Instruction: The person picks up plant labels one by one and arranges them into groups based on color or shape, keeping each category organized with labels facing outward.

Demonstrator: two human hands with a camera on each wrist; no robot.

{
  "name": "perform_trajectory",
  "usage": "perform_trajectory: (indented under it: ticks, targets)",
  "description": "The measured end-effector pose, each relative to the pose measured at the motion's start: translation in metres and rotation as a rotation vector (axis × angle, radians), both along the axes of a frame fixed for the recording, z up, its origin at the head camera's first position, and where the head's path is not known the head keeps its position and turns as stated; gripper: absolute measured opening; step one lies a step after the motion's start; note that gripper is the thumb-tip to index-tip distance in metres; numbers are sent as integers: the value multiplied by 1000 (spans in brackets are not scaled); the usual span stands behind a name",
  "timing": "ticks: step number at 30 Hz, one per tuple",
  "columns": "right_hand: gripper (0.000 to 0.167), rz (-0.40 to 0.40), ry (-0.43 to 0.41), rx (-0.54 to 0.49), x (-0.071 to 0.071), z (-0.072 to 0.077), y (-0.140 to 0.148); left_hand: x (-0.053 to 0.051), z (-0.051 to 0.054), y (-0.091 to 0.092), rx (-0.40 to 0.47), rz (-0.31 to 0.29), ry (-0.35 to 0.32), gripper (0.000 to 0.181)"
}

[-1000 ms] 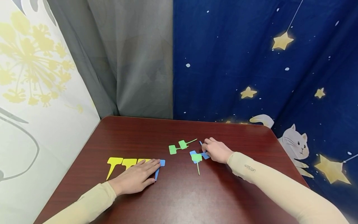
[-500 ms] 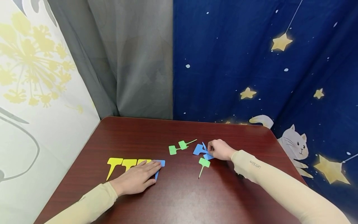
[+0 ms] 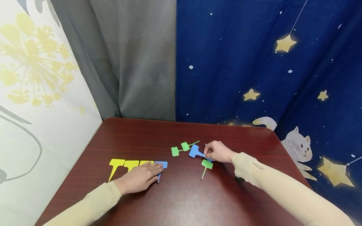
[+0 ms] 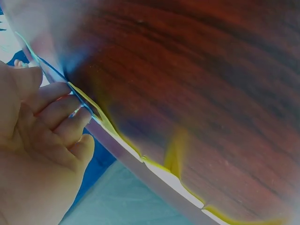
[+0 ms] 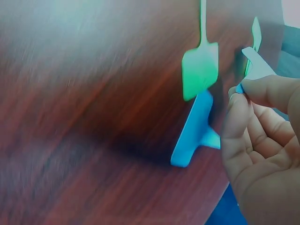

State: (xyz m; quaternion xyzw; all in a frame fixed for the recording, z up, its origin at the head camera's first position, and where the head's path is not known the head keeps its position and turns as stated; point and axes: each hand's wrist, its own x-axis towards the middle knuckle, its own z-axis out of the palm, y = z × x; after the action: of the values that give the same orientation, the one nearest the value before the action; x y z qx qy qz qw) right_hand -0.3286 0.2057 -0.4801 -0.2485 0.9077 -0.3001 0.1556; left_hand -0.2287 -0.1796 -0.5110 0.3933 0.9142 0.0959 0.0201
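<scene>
My right hand (image 3: 220, 152) pinches a blue T-shaped plant label (image 3: 194, 151) by its stem between thumb and forefinger, the broad head pointing left. A second blue plant label (image 5: 191, 133) lies under that hand, partly hidden in the head view. Just in front of it is a green plant label (image 3: 207, 164), stem toward me. My left hand (image 3: 139, 178) lies with fingers extended over a row of labels. Its fingertips touch a blue plant label (image 3: 161, 164) at the row's right end. Yellow plant labels (image 3: 117, 162) make up the rest, some stems covered by the hand.
Two green plant labels (image 3: 175, 151) lie farther back, left of the right hand, stems pointing right and close to the held label. The dark red wooden table (image 3: 181, 201) ends at a grey curtain (image 3: 147, 62) and a blue star-patterned curtain (image 3: 220, 62).
My right hand has drawn a blue label out of the overlapping pile, now holding it left of the other blue one. The front green label has shifted right, off the blue. My left hand stays nearly still.
</scene>
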Motion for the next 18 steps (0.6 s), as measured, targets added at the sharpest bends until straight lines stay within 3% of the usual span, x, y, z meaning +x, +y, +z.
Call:
perform_trajectory:
  ticks: [10, 18]
  targets:
    - [22, -28, -219, -205, 12, -6, -26, -2, 2, 5, 33, 46, 16, 41]
    - [16, -58, -329, -291, 24, -15, -45, -2, 2, 5, 35, 47, -7, 44]
